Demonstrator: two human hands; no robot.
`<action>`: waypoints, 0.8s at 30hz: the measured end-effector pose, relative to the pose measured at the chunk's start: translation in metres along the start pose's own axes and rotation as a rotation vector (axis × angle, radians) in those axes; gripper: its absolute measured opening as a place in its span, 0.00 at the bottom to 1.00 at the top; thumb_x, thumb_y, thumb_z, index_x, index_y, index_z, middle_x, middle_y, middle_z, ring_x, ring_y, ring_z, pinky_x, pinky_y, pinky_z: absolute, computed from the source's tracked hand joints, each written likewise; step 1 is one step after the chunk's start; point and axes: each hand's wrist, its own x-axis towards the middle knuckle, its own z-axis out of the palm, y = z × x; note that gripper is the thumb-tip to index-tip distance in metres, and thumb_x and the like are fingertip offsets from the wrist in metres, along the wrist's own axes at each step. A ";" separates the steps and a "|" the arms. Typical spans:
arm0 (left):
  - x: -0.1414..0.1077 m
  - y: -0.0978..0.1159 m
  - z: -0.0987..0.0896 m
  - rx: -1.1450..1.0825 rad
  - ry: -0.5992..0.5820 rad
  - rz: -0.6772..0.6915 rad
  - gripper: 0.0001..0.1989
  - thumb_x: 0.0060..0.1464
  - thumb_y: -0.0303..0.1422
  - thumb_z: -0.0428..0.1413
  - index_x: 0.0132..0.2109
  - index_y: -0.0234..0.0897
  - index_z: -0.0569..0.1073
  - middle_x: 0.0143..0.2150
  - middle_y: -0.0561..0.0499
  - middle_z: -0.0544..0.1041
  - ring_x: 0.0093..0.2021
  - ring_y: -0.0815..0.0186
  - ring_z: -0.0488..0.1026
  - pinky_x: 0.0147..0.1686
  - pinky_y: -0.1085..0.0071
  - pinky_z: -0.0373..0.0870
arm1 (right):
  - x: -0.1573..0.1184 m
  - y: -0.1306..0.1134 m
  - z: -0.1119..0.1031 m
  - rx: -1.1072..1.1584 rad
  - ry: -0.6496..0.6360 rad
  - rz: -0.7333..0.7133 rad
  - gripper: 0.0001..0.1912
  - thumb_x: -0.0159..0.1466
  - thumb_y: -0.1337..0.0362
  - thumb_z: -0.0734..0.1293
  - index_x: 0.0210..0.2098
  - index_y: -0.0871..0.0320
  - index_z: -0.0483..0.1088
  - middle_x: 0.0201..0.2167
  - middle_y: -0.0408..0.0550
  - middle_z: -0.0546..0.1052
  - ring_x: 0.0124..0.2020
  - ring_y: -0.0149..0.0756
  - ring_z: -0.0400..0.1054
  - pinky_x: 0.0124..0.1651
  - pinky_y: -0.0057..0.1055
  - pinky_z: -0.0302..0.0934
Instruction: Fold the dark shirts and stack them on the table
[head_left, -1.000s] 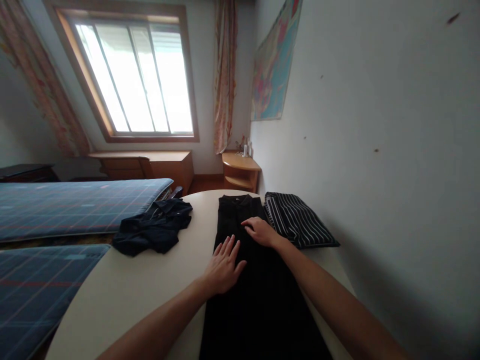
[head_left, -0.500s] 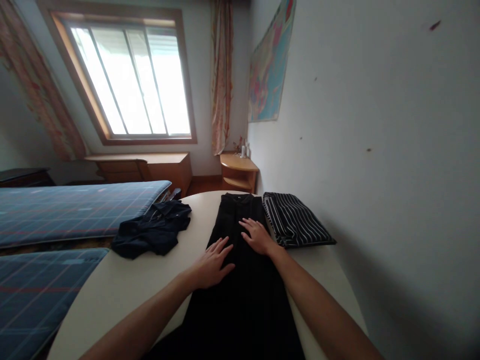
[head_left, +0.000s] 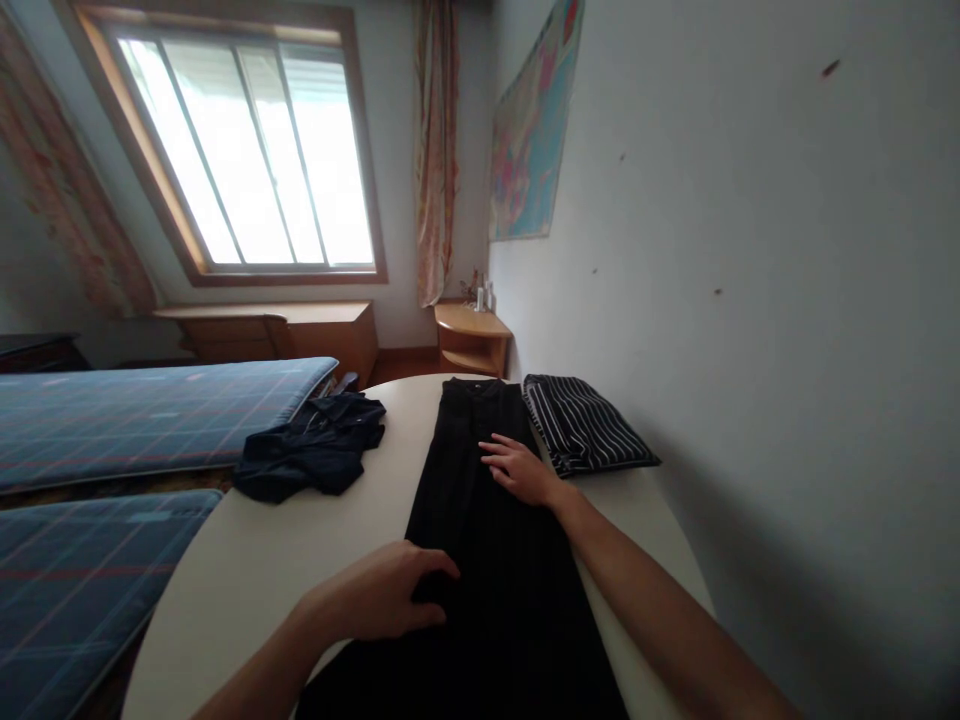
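Note:
Black trousers (head_left: 510, 590) lie lengthwise on the white round table (head_left: 300, 570), waistband at the far end and legs widening toward me. My right hand (head_left: 519, 470) rests on their upper part with its fingers stretched out. Over the left edge of the trousers is my left hand (head_left: 390, 590), fingers bent and thumb apart from them, with nothing visibly held. A folded black-and-white striped garment (head_left: 589, 425) lies right of the waistband. To the left, a dark navy garment with a collar (head_left: 311, 450) sits loosely bunched on the table.
Blue plaid mattresses (head_left: 165, 415) stand along the table's left side. A white wall (head_left: 750, 400) with a map (head_left: 532, 140) runs along the right. Beyond the table are a small corner shelf (head_left: 472, 320), a wooden desk (head_left: 322, 315) and a bright window (head_left: 247, 160).
My left hand has moved back toward me along the trousers, its fingers now bent rather than spread flat. My right hand stays nearly where it was. The view has shifted slightly.

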 end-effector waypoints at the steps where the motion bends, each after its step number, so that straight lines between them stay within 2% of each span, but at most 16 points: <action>1: -0.001 0.002 -0.002 -0.018 -0.019 0.002 0.23 0.52 0.39 0.60 0.56 0.49 0.74 0.40 0.52 0.78 0.40 0.60 0.75 0.40 0.69 0.68 | 0.000 0.000 0.001 -0.002 -0.010 -0.006 0.19 0.66 0.67 0.61 0.54 0.56 0.74 0.63 0.48 0.69 0.68 0.46 0.53 0.69 0.49 0.50; 6: -0.002 0.010 -0.002 -0.194 -0.133 0.050 0.24 0.47 0.36 0.63 0.54 0.48 0.76 0.42 0.54 0.78 0.34 0.67 0.74 0.33 0.75 0.67 | 0.002 0.001 0.001 0.014 0.005 -0.028 0.22 0.67 0.66 0.61 0.60 0.57 0.69 0.63 0.48 0.68 0.68 0.44 0.54 0.69 0.48 0.51; 10: 0.003 0.007 0.005 -0.293 -0.193 0.085 0.25 0.46 0.34 0.64 0.53 0.47 0.76 0.43 0.55 0.79 0.32 0.69 0.73 0.29 0.77 0.66 | 0.001 0.002 0.000 0.045 0.039 -0.010 0.24 0.66 0.65 0.63 0.62 0.56 0.67 0.63 0.48 0.69 0.67 0.44 0.55 0.68 0.48 0.52; 13: 0.008 0.002 0.013 -0.337 -0.218 0.089 0.18 0.54 0.35 0.58 0.53 0.45 0.76 0.40 0.54 0.79 0.29 0.70 0.74 0.26 0.78 0.65 | 0.001 0.000 -0.002 0.037 0.033 0.001 0.18 0.67 0.64 0.63 0.55 0.56 0.74 0.62 0.48 0.70 0.67 0.45 0.55 0.68 0.48 0.52; 15: 0.010 0.001 0.016 -0.343 -0.222 0.091 0.16 0.58 0.33 0.52 0.52 0.44 0.77 0.41 0.52 0.78 0.26 0.71 0.74 0.25 0.78 0.65 | 0.001 -0.002 -0.003 0.012 0.012 -0.008 0.17 0.67 0.64 0.62 0.52 0.56 0.75 0.63 0.48 0.69 0.68 0.45 0.55 0.68 0.48 0.52; 20: 0.011 0.003 0.018 -0.120 -0.089 0.226 0.19 0.46 0.24 0.58 0.43 0.49 0.81 0.50 0.54 0.73 0.36 0.70 0.75 0.40 0.75 0.71 | 0.001 -0.008 -0.005 -0.043 -0.034 -0.072 0.18 0.68 0.65 0.61 0.55 0.57 0.73 0.66 0.46 0.64 0.69 0.45 0.52 0.69 0.47 0.50; 24: 0.010 0.008 0.021 -0.062 -0.076 0.261 0.13 0.44 0.27 0.64 0.37 0.48 0.81 0.55 0.55 0.69 0.44 0.66 0.75 0.48 0.72 0.69 | 0.001 -0.010 -0.006 -0.063 -0.055 -0.097 0.19 0.68 0.65 0.61 0.56 0.58 0.72 0.66 0.47 0.64 0.69 0.44 0.52 0.69 0.46 0.51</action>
